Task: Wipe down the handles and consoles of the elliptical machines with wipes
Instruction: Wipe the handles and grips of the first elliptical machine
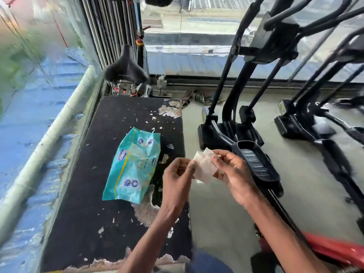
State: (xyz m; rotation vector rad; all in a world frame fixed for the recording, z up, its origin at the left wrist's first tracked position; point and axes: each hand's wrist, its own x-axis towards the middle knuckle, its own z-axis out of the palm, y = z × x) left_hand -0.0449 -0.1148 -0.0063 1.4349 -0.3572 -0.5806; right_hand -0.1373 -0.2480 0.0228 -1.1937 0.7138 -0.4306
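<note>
A white wipe (203,167) is held between both hands over the edge of a worn black mat. My left hand (178,175) pinches its left edge and my right hand (231,170) grips its right side. A teal wipes packet (134,166) lies flat on the mat to the left of my hands. A black elliptical machine (236,107) stands just right of the mat, its foot pedal (254,159) close beside my right hand. Its handles and console rise toward the upper right, partly cut off. A second elliptical (307,115) stands further right.
The black mat (110,213) has peeling, flaking patches. A bike saddle (126,66) stands at the mat's far end by the window. A white pipe (49,138) runs along the left glass wall. A red object (334,249) lies at the bottom right. Grey floor surrounds the machines.
</note>
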